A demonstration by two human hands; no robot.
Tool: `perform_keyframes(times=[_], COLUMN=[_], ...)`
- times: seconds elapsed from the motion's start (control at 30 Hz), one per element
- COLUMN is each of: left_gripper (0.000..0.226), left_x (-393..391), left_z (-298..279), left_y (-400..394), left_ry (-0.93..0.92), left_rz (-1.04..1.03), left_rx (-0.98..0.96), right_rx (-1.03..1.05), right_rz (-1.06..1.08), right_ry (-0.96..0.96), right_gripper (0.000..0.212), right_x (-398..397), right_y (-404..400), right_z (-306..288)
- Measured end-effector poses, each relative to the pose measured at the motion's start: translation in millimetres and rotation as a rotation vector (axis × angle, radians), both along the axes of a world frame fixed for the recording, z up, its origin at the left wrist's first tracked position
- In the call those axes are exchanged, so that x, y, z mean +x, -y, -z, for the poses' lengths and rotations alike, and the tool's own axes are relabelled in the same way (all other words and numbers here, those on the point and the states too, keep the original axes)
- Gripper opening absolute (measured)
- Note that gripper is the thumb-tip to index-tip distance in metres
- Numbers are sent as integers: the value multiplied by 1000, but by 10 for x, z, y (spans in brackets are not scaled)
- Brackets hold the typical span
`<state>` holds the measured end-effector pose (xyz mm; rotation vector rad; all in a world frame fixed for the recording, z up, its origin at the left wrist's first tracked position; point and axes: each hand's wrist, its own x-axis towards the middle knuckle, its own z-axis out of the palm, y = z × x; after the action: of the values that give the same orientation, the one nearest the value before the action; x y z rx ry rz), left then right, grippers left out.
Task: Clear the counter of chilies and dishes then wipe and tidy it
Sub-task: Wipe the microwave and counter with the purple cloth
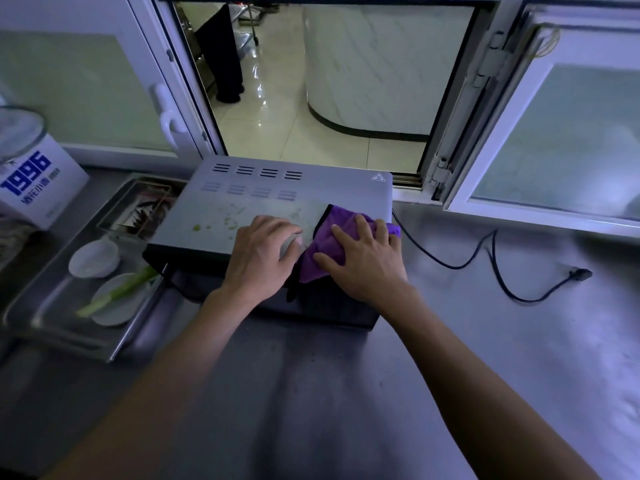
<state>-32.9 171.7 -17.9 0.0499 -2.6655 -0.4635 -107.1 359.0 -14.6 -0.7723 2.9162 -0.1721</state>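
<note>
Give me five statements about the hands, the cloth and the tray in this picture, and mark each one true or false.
1. The right hand presses flat on the purple cloth. True.
2. The cloth lies on the counter beside the oven. False: it lies on top of the oven.
3. Green bits dot the oven top left of the left hand. True.
4. The power plug is plugged into a socket. False: it lies loose on the counter.
5. The green stalk lies across a white dish in the metal tray. True.
</note>
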Motion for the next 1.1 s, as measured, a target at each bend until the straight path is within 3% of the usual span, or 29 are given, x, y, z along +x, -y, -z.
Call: perform_keyframes(times=[0.47, 0.8, 1.1], left_gripper=[32, 29, 32], left_x=[-17, 300, 544], left_z=[43, 234, 340], left_y=[1245, 2368, 2833], left_ry=[111, 86, 128], left_rz=[73, 7, 49], left_rx=[-31, 69, 137], right_rx=[35, 42, 26], right_rz=[58, 41, -2], right_ry=[25, 11, -10], right_gripper=[83, 82, 90], right_x=[68, 104, 316], right_y=[997, 1909, 2727], right_z=[-3, 69, 60])
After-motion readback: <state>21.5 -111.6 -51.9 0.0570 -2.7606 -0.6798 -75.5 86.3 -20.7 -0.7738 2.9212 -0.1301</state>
